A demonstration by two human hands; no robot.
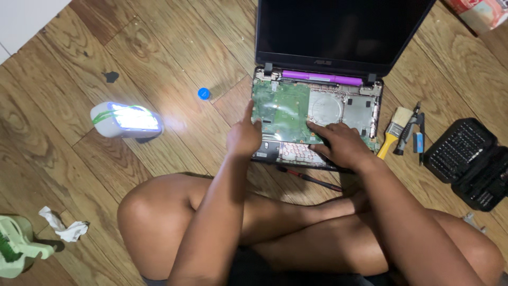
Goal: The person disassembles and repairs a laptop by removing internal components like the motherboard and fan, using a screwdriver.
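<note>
Motherboard [280,114] apparently under both hands [244,136]

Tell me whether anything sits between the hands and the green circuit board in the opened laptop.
Nothing visible does: the left hand and right hand both rest directly on the green circuit board of the opened laptop.

Both forearms bare, no sleeves in view. Left hand [242,139] bare: no glove, ring, or wristband visible. Right hand [344,144] bare too, no watch or bracelet at wrist. Legs bare from knees up thighs, no trouser fabric over them. Strip of dark garment at bottom edge of frame, between thighs, likely shorts; colour near black, cut and detail too dim to tell. Feet mostly hidden, no footwear visible. Fingernails too small to tell.
</note>
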